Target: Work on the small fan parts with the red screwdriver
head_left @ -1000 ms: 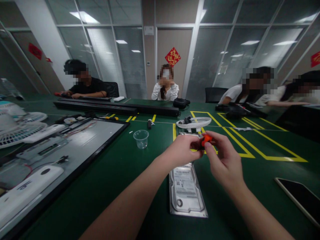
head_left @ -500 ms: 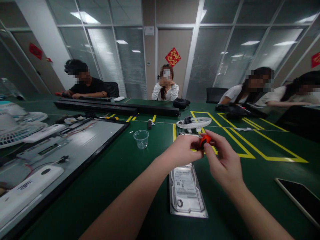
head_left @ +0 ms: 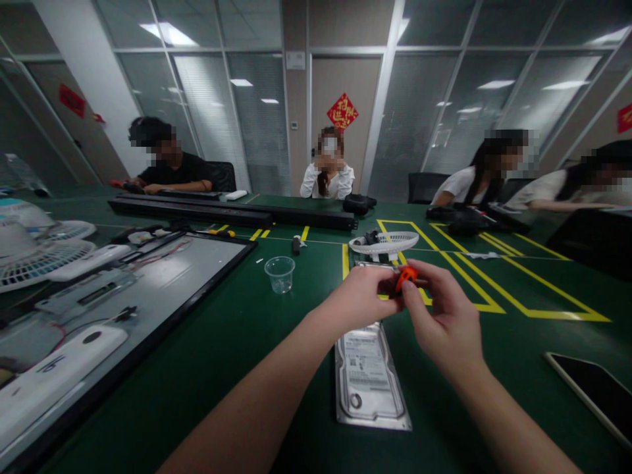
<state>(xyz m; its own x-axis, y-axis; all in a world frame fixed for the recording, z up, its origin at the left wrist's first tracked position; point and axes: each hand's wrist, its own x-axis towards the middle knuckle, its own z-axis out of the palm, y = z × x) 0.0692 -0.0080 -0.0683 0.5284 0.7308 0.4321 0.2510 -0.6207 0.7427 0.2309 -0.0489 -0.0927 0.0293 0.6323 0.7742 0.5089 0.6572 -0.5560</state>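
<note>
Both my hands meet above a silver hard drive (head_left: 371, 382) that lies label up on the green table. Between them is a small orange-and-black piece (head_left: 405, 278), which looks like the end of a screwdriver handle; the rest of it is hidden by my fingers. My left hand (head_left: 366, 293) is closed around its left side. Thumb and fingertips of my right hand (head_left: 447, 309) pinch it from the right. The far end of the drive is covered by my left hand. Just beyond my hands rests a white fan grille (head_left: 383, 243) with small dark parts in it.
A clear plastic cup (head_left: 280, 275) stands left of my hands. Farther left lies a large panel (head_left: 162, 276) with loose parts on it. A phone (head_left: 592, 395) is at the right. Long black bars (head_left: 232, 212) lie across the back; several people sit beyond.
The orange-and-black piece has turned a little between my fingers, showing a different side. Both hands stay in nearly the same place, and the hard drive has not moved.
</note>
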